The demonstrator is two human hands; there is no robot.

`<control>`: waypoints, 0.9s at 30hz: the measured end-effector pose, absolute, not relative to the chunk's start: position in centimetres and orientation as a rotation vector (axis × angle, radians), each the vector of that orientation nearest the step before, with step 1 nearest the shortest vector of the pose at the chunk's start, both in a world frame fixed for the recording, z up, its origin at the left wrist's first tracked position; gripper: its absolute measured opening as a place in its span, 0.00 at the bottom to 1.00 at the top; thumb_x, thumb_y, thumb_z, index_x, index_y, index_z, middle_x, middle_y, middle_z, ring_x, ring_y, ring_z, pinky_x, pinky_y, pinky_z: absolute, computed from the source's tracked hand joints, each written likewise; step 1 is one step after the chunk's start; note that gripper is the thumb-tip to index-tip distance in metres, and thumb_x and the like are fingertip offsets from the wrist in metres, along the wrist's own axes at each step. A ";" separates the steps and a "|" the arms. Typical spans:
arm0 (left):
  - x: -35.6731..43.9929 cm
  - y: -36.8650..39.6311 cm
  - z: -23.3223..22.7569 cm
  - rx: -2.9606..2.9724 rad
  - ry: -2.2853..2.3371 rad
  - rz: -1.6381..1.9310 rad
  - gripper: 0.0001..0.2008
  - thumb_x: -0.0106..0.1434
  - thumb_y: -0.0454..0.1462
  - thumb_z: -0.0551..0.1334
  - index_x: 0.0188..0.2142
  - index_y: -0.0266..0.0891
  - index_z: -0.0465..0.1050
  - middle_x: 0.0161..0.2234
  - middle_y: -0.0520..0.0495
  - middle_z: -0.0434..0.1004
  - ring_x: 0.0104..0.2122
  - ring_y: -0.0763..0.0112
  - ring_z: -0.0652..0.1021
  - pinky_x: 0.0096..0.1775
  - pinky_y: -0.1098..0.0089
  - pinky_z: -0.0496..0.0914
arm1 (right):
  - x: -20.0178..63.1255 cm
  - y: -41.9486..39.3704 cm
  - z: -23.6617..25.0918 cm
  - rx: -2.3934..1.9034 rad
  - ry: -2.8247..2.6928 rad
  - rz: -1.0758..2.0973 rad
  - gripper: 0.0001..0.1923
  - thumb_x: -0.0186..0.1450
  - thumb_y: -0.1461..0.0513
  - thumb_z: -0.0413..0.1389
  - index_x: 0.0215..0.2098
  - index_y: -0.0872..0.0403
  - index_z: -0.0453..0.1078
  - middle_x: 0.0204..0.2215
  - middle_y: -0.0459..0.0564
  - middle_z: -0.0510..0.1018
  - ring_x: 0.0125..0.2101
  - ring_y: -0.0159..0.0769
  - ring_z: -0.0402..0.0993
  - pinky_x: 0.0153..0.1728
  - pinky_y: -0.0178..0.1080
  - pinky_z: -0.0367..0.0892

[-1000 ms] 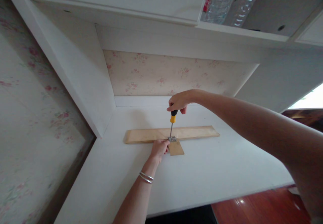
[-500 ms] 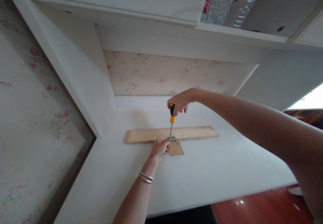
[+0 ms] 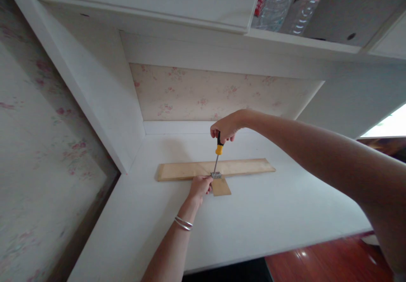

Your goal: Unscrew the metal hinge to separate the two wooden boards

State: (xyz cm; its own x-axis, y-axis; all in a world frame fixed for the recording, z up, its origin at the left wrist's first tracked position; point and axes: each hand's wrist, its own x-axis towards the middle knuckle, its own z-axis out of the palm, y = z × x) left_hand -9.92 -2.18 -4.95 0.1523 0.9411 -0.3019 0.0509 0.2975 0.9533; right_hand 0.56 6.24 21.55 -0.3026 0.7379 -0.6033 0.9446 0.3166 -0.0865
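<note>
With our right hand (image 3: 226, 128) we grip the screwdriver (image 3: 219, 150), while our left hand (image 3: 199, 186) touches the metal hinge (image 3: 217, 175), its grip unclear.

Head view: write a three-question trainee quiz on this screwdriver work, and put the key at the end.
1. Multiple choice. What grips the black-and-yellow screwdriver?
A) the left hand alone
B) the right hand alone
C) both hands together

2. True or false. The plastic bottles stand on the same white tabletop as the long wooden board.

3. Fill in the blank. The screwdriver's shaft points down to a small metal ______ , close to the fingers of the left hand.

Key
1. B.
2. False; they are in the open cabinet compartment above.
3. Hinge.
</note>
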 end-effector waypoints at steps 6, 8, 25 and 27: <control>-10.0 -2.1 -5.2 1.065 1.244 0.849 0.10 0.51 0.36 0.58 0.17 0.35 0.66 0.12 0.54 0.62 0.13 0.80 0.61 0.17 0.76 0.50 | 0.7 6.3 21.6 1.548 2.015 -0.553 0.19 0.60 0.54 0.56 0.43 0.58 0.68 0.35 0.53 0.76 0.29 0.37 0.75 0.31 0.39 0.67; -10.1 -2.1 -5.2 1.063 1.247 0.845 0.09 0.51 0.36 0.58 0.17 0.35 0.66 0.13 0.54 0.62 0.13 0.80 0.61 0.17 0.76 0.51 | 0.8 6.3 21.6 1.463 2.087 -0.512 0.18 0.56 0.58 0.60 0.43 0.57 0.68 0.38 0.52 0.76 0.30 0.37 0.75 0.31 0.38 0.67; -10.0 -2.1 -5.1 1.057 1.250 0.839 0.08 0.51 0.36 0.58 0.19 0.35 0.67 0.13 0.54 0.62 0.13 0.81 0.61 0.17 0.77 0.51 | 0.6 6.5 21.5 1.484 2.104 -0.572 0.19 0.58 0.54 0.58 0.43 0.56 0.68 0.38 0.53 0.75 0.30 0.37 0.75 0.31 0.39 0.68; -10.0 -2.2 -5.0 1.062 1.248 0.839 0.08 0.51 0.36 0.58 0.19 0.35 0.67 0.13 0.54 0.62 0.13 0.80 0.61 0.17 0.76 0.51 | 0.7 6.5 21.5 1.418 2.162 -0.534 0.20 0.54 0.60 0.61 0.44 0.56 0.67 0.40 0.53 0.75 0.31 0.37 0.74 0.31 0.38 0.68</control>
State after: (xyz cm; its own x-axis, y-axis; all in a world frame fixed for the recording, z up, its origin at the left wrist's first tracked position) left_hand -10.00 -2.16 -5.01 0.1545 0.9345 -0.3206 0.0562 0.3157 0.9472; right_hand 0.66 6.51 21.48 -0.3358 0.7281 -0.5976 0.9226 0.3821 -0.0530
